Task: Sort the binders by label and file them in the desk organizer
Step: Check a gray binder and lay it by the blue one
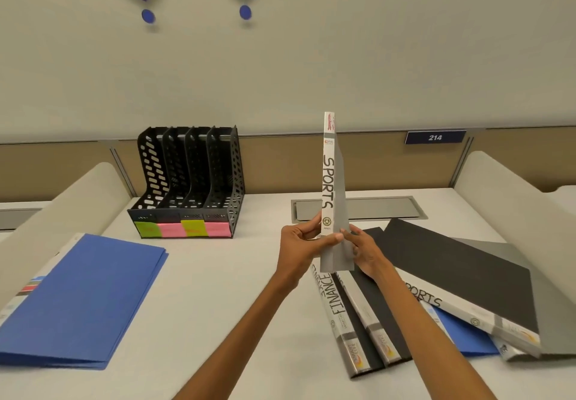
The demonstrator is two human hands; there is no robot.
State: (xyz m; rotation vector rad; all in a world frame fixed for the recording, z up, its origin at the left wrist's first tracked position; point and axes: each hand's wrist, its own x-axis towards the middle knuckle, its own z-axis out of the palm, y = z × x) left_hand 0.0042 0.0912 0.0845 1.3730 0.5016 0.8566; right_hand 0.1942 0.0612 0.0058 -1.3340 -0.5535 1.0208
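Both hands hold a grey binder (330,181) upright above the desk (218,290), its white spine marked SPORTS facing the camera. The left hand (299,240) grips the lower end of the spine with the thumb across its front. The right hand (363,248) curls round the covers on the other side. The covers splay slightly at the bottom.

The black organizer (190,178) stands well to the left at the back of the desk against the partition. All four of its slots are free, and green and pink sticky notes (184,229) run along its front edge; their writing is too blurred to read. Open desk lies between it and the held binder.

Below and right of the hands lies a loose pile: a FINANCE binder (335,303), a black cover with a second SPORTS spine (461,275), a grey cover (551,300) and a blue folder (461,334) beneath. Blue folders (84,300) lie stacked at the near left. A grey hatch (380,208) sits behind the binder.
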